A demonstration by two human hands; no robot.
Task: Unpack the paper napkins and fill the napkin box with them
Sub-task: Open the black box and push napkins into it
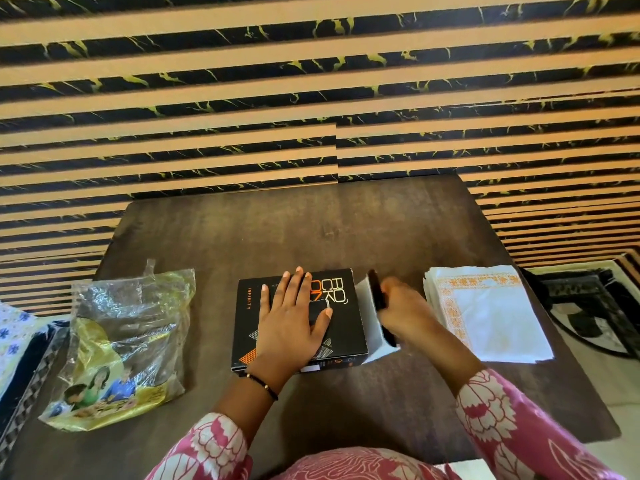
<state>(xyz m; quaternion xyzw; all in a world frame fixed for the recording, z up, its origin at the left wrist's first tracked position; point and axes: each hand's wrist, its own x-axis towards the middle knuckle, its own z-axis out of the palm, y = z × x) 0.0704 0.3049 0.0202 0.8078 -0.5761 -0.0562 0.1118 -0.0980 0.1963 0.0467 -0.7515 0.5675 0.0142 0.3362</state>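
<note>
Black napkin box [346, 306] sits dead centre on the dark brown counter [311, 230], printed lid facing up, orange and white lettering reading sideways toward the right. Its long axis runs front to back, away from the person. The left hand [291, 320] lies flat on the lid, fingers spread wide, gripping nothing, just pressing down. A black bead bracelet [265, 384] circles that wrist.

Just beside the box's right edge, the right hand [401, 310] is closed around a black flap or side panel [377, 296] standing on edge; motion blur smears it, so whether it belongs to the box is hard to say. Something white [372, 327] shows between the box and that panel, probably napkins, but the hand covers most of it.

Further right, near the counter's edge, 1 stack of white paper napkins [491, 317] with an orange patterned border lies flat and unwrapped, clear of the box. On the left, well apart from the box, the crumpled clear and yellow plastic wrapper [121, 341] slumps open, printed figures at its lower end.

Behind everything rises a wall of tan and black marbled stripes [311, 81]. Pink floral sleeves [512, 420] fill the bottom of the view. A patterned rug [595, 306] shows at far right, cut off by the frame; blue-flowered cloth [14, 337] peeks in at far left.
</note>
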